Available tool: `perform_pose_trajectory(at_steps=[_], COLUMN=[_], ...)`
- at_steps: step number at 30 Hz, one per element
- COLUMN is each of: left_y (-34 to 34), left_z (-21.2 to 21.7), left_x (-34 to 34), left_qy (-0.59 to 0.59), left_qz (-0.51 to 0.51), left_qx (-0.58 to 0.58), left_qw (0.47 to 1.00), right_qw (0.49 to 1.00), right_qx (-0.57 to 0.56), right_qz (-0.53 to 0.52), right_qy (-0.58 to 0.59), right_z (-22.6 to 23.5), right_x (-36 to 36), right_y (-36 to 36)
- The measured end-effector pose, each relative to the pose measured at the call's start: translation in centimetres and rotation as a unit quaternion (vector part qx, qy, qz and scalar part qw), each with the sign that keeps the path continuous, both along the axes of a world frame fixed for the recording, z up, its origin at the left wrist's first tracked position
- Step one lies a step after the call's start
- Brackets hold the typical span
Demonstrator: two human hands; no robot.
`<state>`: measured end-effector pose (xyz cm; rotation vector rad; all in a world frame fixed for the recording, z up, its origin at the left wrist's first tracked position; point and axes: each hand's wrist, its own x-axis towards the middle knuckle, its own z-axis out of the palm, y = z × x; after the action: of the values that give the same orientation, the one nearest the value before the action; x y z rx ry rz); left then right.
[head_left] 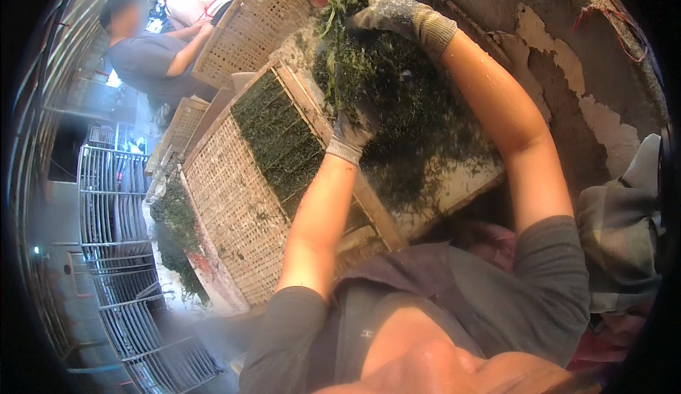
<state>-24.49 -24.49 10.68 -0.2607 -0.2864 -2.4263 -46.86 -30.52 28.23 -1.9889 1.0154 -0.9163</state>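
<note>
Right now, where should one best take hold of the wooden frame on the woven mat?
Probably at the wooden frame's bare right rail, coming from above beside the left hand. The frame lies flat, filled with dark green seaweed, so only its rim offers a hold.

Two people (pixel 152 46) bend over a woven basket (pixel 245 29) at eleven o'clock, metal wire racks (pixel 113 202) at eight.

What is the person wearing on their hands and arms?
Both hands wear knitted work gloves, greyish and dirty, with ribbed cuffs at the wrists: the left hand and the right hand. The right glove's cuff looks tan. Bits of dark green stuff cling to the gloves. The forearms are bare, and short dark grey sleeves cover the upper arms.
</note>
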Motion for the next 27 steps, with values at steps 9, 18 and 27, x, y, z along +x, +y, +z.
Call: perform_pose_trajectory(at_steps=[9, 18, 27], left_y=[2.1, 4.7, 6.4], left_z=[4.5, 10.5, 22.6], left_x=[-0.9, 2.4, 3.1], left_qy=[-0.482, -0.445, -0.54], left_qz=[0.173, 0.165, 0.228], left_qx=[-0.121, -0.04, -0.336], left_qw=[0.85, 0.879, 0.737], right_qw=[0.938, 0.914, 0.909], right_qx=[-0.287, -0.368, -0.203], right_qz=[-0.184, -0.104, -0.084], right_qy=[-0.057, 0.138, 0.354], right_z=[-16.5, -15.8, -18.1], right_x=[3.8, 7.7, 7.7], right_y=[14.3, 12.7, 9.9])
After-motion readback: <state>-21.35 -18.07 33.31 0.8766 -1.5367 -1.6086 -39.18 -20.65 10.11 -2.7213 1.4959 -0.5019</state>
